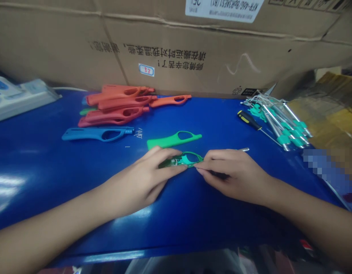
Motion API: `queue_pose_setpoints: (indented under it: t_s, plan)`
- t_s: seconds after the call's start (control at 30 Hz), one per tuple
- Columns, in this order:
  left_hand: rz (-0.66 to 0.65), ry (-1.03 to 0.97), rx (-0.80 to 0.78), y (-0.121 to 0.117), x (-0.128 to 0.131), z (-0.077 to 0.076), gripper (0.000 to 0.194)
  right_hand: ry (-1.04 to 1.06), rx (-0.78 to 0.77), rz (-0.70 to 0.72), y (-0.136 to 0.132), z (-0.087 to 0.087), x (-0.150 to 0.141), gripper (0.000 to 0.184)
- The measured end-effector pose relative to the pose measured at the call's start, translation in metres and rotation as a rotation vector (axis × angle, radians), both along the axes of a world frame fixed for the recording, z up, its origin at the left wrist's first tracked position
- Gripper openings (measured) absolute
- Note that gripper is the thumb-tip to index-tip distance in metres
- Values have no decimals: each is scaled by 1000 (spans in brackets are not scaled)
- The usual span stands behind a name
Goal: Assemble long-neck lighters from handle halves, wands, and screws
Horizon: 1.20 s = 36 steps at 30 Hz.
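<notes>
My left hand is closed around the rear of a green lighter body, with the thumb and fingers on its two sides. The body lies open, and a teal trigger and small inner parts show in it. At its front end my right hand pinches with the fingertips. A metal tube tip sticks out beyond the right hand; most of its length is hidden. Just behind my hands lies a loose green half shell with a finger loop.
Red and orange lighter shells are piled at the back left, with a blue shell in front. Tiny metal pins lie beside it. At right are a screwdriver and metal-tube assemblies. A cardboard box stands behind.
</notes>
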<state>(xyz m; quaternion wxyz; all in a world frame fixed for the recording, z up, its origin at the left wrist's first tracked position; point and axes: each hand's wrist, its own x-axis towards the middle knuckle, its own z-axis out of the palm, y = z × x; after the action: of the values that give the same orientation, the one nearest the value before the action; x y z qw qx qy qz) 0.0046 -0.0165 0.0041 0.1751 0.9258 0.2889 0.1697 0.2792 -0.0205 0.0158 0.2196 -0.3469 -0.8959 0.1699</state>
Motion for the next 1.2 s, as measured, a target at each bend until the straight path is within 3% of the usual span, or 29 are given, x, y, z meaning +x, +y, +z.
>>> queue_pose_setpoints:
  t_s: [0.33,0.47,0.57,0.7,0.9,1.2]
  plan:
    - [-9,-4,27,0,0,-1,46,44,-38,-41,0,7,-5,19]
    - [-9,-80,15,1,-2,1,37,101,95,-101,9,7,0,15]
    - [33,-151,34,8,-7,10,28,14,207,-125,19,5,8,17]
    - [175,-111,150,24,-16,21,26,-59,258,-111,28,4,18,19]
    - [181,5,132,40,-28,14,37,-88,308,-89,32,5,22,18]
    - [213,96,103,39,-30,13,37,-98,300,-99,31,4,20,19]
